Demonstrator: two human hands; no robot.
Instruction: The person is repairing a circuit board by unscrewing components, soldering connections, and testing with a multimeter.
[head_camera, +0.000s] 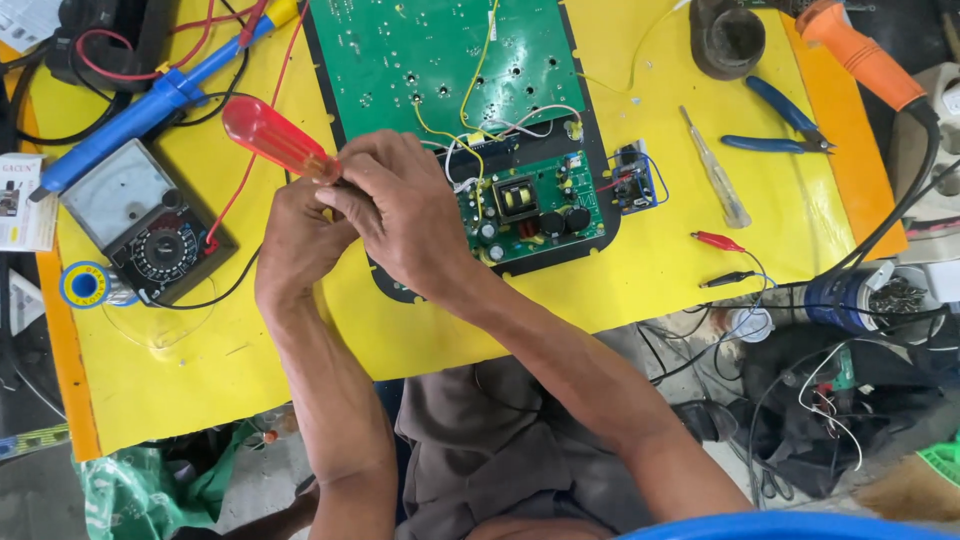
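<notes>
Both forearms are bare from elbow to wrist with no sleeves, watch, rings or gloves visible on the hands, left hand (296, 250) and right hand (405, 215) alike, and the lap below is covered by a grey-brown, creased woven cloth garment (480, 450), its type indeterminate.

Screwdriver handle (272, 137): translucent red plastic, glossy, smooth. Circuit board (445, 62): green laminate, matt, with shiny solder points. Work mat (640, 270): yellow sheet, smooth, low sheen, scuffed. Multimeter (140, 222): black matt plastic case, clear glossy window. Pliers (780, 125): blue rubbery grips, dull metal jaws.
</notes>
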